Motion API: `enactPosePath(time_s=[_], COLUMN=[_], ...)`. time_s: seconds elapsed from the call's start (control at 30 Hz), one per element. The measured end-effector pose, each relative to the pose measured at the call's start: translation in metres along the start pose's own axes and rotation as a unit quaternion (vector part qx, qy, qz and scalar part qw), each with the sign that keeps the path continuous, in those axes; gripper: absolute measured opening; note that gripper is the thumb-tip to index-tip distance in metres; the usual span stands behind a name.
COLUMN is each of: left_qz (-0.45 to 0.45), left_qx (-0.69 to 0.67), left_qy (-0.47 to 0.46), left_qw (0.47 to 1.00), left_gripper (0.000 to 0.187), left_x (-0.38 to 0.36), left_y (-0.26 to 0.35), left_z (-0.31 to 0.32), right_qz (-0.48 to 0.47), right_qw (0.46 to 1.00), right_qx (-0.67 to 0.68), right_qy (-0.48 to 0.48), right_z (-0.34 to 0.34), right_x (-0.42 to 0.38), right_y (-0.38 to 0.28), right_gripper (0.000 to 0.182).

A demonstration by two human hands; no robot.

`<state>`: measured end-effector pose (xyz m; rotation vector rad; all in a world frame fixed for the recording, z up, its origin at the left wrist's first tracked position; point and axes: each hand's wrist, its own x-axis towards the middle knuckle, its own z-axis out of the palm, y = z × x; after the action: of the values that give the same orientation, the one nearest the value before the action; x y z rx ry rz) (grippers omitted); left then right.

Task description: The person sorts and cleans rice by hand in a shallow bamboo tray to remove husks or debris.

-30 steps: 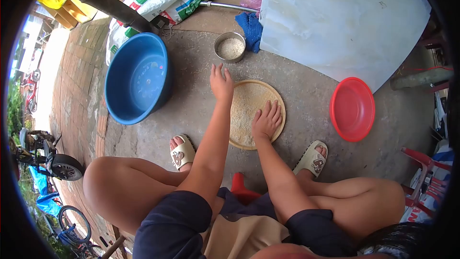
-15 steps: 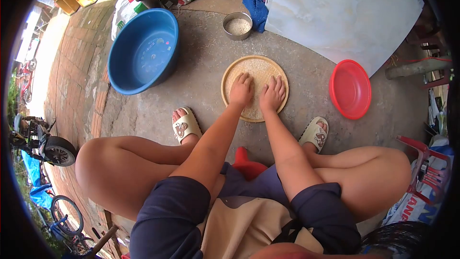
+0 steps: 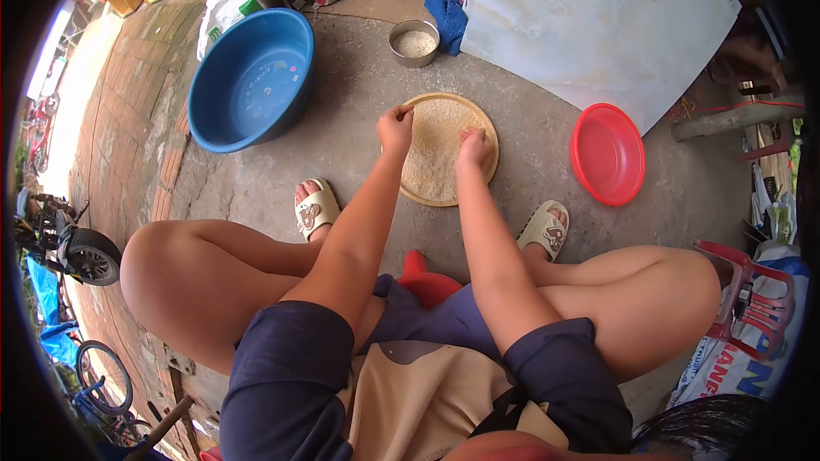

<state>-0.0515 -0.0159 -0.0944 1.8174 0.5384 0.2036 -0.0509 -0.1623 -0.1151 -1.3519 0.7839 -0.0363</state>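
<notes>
A round woven tray (image 3: 453,199) with a raised rim lies on the floor between my feet, with pale grains spread over it. My left hand (image 3: 395,130) is at the tray's left edge, its fingers curled and pinched together. Over the right part of the tray is my right hand (image 3: 473,148), its fingers bent inward and closed. Whatever either hand may hold is too small to make out. Just beyond the tray stands a metal bowl (image 3: 414,43) with similar pale grains in it.
A large blue basin (image 3: 252,81) stands at the left. To the right are a red basin (image 3: 607,154) and a big pale board (image 3: 598,26). A blue cloth (image 3: 447,22) lies beside the metal bowl. A red plastic stool (image 3: 752,299) is at the far right.
Both hands were spread flat on the grains; now their fingers are closed. My left hand has moved left to the tray's rim. The view has shifted slightly.
</notes>
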Motion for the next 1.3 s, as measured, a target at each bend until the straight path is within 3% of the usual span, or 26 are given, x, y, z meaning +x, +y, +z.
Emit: enactPosePath(time_s=[0.03,0.07,0.13,0.17,0.2,0.23,0.3,0.37,0.5,0.57,0.67,0.9,0.97,1.23,1.3], left_qz=[0.024,0.048,0.085,0.113,0.172,0.233,0.236,0.27,0.294,0.278,0.204,0.235,0.265,0.34,0.325], left_qx=[-0.006,-0.01,-0.006,-0.018,0.061,0.141,0.182,0.113,0.161,0.204,0.281,0.335,0.319,0.243,0.261], left_qy=[0.023,0.045,0.002,-0.054,-0.143,-0.148,-0.167,-0.204,-0.212,-0.075,-0.021,-0.053,-0.104,-0.116,-0.161], left_qw=[0.999,0.998,0.996,0.992,0.973,0.951,0.94,0.934,0.918,0.936,0.938,0.911,0.904,0.901,0.894], left_gripper=[0.014,0.013,0.014,0.014,0.014,0.013,0.012,0.013,0.02,0.031,0.044,0.052,0.054,0.035,0.029], left_x=[0.004,0.004,-0.008,-0.018,-0.038,-0.052,-0.066,-0.07,-0.06,-0.046,-0.028,-0.028,-0.026,-0.025,-0.032], left_y=[0.015,0.029,0.041,0.037,0.048,0.036,0.026,0.024,0.029,0.016,-0.002,-0.021,-0.018,-0.009,-0.003], left_z=[-0.002,-0.006,0.008,0.02,0.023,0.043,0.057,0.057,0.046,0.045,0.04,0.063,0.074,0.084,0.076], right_qz=[0.107,0.11,0.283,0.285,0.252,0.218,0.243,0.265,0.249,0.271,0.276,0.274,0.279,0.268,0.26], right_qw=[0.985,0.984,0.894,0.892,0.898,0.902,0.924,0.902,0.91,0.919,0.923,0.935,0.935,0.93,0.931], right_qx=[0.133,0.136,0.29,0.296,0.29,0.284,0.232,0.296,0.329,0.275,0.258,0.22,0.215,0.241,0.241], right_qy=[-0.037,-0.035,-0.191,-0.19,-0.216,-0.241,-0.182,-0.168,-0.045,-0.072,-0.068,-0.057,-0.049,-0.077,-0.092], right_z=[0.003,0.002,0.002,0.004,0.008,0.009,-0.007,-0.025,-0.028,-0.03,-0.036,-0.033,-0.033,-0.036,-0.039], right_x=[0.001,0.002,-0.002,-0.002,0.003,0.007,0.033,0.063,0.041,0.029,0.026,0.022,0.022,0.028,0.03], right_y=[-0.003,-0.006,-0.02,-0.022,-0.02,-0.017,0.011,0.049,0.029,0.014,0.014,0.008,0.007,0.014,0.018], right_gripper=[0.037,0.037,0.038,0.038,0.036,0.034,0.026,0.026,0.025,0.026,0.028,0.029,0.029,0.032,0.032])
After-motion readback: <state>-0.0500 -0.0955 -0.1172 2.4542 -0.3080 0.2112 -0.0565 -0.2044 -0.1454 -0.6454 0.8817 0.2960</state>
